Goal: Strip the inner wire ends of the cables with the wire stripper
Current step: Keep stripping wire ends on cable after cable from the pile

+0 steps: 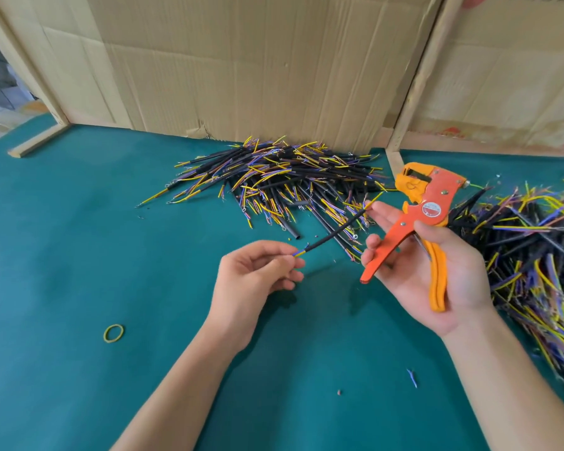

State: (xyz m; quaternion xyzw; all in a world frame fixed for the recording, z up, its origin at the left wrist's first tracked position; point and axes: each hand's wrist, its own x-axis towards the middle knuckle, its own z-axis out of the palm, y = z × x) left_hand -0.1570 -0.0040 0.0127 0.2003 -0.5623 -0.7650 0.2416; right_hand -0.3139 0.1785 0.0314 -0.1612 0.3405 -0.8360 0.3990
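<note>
One cable (334, 230) slanting up-right

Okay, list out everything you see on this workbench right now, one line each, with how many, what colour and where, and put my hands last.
held cable: one, black sheath with yellow and blue inner wires, in the air between the hands
wire stripper: one, orange, in the right hand
middle cable pile: many, black with yellow, blue and purple ends, against the cardboard
right cable pile: many, same colours, at the right edge
rubber band: one, yellow, lower left on the mat
wire scrap: one, blue, lower right
table mat: one, teal
cardboard panels: brown, behind the table
left hand: pinches the held cable's near end
right hand: holds the wire stripper, fingertips touching the cable's far end
</note>
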